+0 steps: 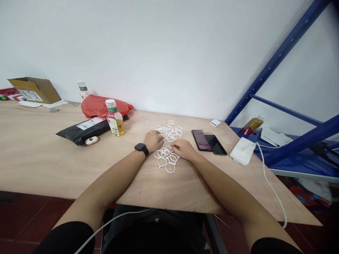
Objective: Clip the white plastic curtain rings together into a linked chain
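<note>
Several white rings lie on the wooden table in two groups, a far pile [168, 131] and a nearer pile [162, 162]. My left hand [154, 141], with a black watch on its wrist, rests at the left edge of the far pile, its fingers bent and close together. Whether a ring is under its fingertips is too small to tell. My right hand [184, 149] is at the right, between the two piles, with its thumb and fingers pinched at the edge of a white ring [168, 149] at the top of the nearer pile.
Two phones [201, 140] lie right of my right hand, near a white power bank [242, 151] with a cable. To the left are a tea bottle [115, 120], a black parcel [84, 131], a red bag [106, 105] and a cardboard box [39, 90]. Blue shelving [280, 56] stands right.
</note>
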Available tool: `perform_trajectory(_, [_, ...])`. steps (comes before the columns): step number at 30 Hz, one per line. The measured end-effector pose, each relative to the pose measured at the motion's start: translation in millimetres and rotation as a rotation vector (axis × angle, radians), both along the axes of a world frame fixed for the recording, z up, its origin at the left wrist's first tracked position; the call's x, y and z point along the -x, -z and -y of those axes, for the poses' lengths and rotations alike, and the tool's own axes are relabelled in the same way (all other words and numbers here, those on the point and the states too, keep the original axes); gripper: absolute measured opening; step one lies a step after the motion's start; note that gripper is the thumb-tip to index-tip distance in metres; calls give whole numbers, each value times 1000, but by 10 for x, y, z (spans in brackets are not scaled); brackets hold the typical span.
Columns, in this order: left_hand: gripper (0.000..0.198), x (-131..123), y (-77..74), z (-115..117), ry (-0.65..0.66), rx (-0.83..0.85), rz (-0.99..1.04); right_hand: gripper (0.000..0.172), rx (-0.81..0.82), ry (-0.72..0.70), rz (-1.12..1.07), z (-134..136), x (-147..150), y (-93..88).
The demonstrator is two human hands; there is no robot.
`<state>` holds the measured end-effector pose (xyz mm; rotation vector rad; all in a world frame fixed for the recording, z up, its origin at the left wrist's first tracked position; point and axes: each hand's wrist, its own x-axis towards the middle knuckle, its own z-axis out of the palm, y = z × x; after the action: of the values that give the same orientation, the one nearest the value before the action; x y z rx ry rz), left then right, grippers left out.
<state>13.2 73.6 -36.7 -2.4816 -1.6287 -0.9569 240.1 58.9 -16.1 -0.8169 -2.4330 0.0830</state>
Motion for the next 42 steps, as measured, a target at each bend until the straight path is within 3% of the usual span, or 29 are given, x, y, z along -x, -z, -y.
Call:
perform_trajectory(4, [10,-38,-29,24,25,25,13,19,38,67,-79,39,-10,-32])
perform_trajectory(8, [13,-45,-114,54,83,-72,72,19,42,164,-225,45,-18,-63])
perform_trajectory(16, [16,-139,-267,164,417,-251,93,29,170,213,-514,2,-33,-68])
perform_trajectory(31, [20,-198,-325,237,437,-255,-102,19,206,219,-571,114,36,-157])
perform_trajectory(42, [25,-234,-350,271,479,-292,-61,8,46,152,-462,131,34,-116])
